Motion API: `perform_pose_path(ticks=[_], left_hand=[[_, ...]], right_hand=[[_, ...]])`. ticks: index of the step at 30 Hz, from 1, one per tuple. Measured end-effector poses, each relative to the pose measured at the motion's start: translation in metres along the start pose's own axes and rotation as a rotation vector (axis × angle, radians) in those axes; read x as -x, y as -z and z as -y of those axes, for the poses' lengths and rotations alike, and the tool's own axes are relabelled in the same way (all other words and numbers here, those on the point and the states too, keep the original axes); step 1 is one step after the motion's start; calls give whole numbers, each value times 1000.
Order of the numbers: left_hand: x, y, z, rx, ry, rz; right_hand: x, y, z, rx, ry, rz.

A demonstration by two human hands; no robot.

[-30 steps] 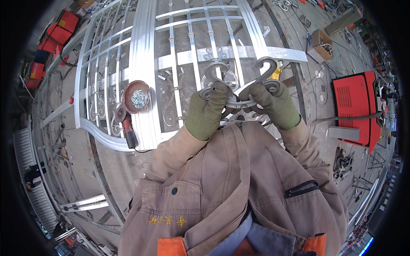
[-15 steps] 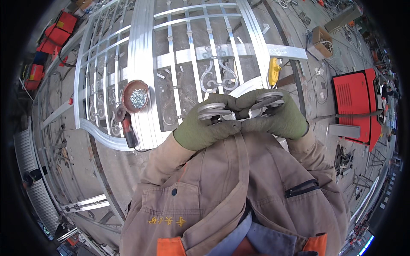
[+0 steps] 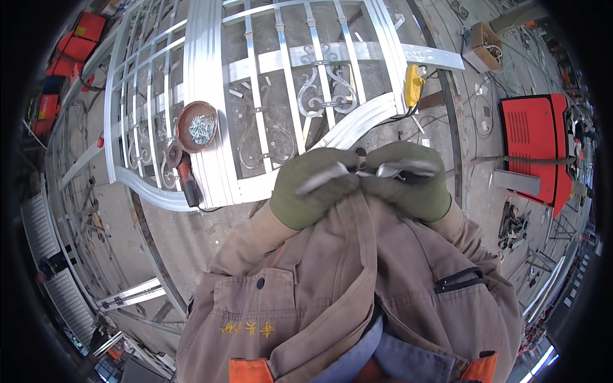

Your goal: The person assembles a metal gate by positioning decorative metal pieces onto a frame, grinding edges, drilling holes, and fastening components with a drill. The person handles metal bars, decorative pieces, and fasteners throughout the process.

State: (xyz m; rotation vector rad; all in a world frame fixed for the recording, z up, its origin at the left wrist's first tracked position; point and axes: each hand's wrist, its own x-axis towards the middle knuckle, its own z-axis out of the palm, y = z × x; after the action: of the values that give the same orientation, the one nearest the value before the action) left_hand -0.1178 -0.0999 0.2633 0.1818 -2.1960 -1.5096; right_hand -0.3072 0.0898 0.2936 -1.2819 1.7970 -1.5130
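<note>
My left hand (image 3: 303, 201) and my right hand (image 3: 424, 195), both in green gloves, are close together in front of my chest. The left fingers are closed on a curled metal scroll (image 3: 324, 177), and the right fingers on a matching metal scroll (image 3: 412, 167). Both scrolls are smeared by motion. Their inner ends almost meet between the hands; whether they touch I cannot tell. Just beyond my hands lies a silvery metal gate panel (image 3: 205, 70) with bars and a similar scroll ornament (image 3: 310, 102) between them.
On the panel's wide post sits a brown bowl (image 3: 185, 125) of screws (image 3: 202, 129), with an angle grinder (image 3: 186, 177) beside it. A yellow socket block or tool (image 3: 413, 88) lies at the panel's right. Further right stand a red machine (image 3: 536, 137) and a cardboard box (image 3: 480, 56).
Both scrolls have turned from lying face-up to nearly edge-on as my hands rotated. My hands remain close together, and the view has shifted slightly.
</note>
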Motion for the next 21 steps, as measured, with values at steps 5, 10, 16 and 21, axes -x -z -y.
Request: perform_pose_path(ticks=[5, 10, 16, 21], left_hand=[[-21, 34, 28, 290, 341, -591], [-31, 57, 56, 592, 272, -836], [-31, 52, 73, 352, 460, -103], [-56, 4, 63, 435, 501, 214]], right_hand=[[-22, 55, 7, -3, -280, -455], [-38, 113, -48, -801, -139, -687], [-47, 118, -87, -1013, -167, -661], [-77, 99, -97, -1101, -136, -583]])
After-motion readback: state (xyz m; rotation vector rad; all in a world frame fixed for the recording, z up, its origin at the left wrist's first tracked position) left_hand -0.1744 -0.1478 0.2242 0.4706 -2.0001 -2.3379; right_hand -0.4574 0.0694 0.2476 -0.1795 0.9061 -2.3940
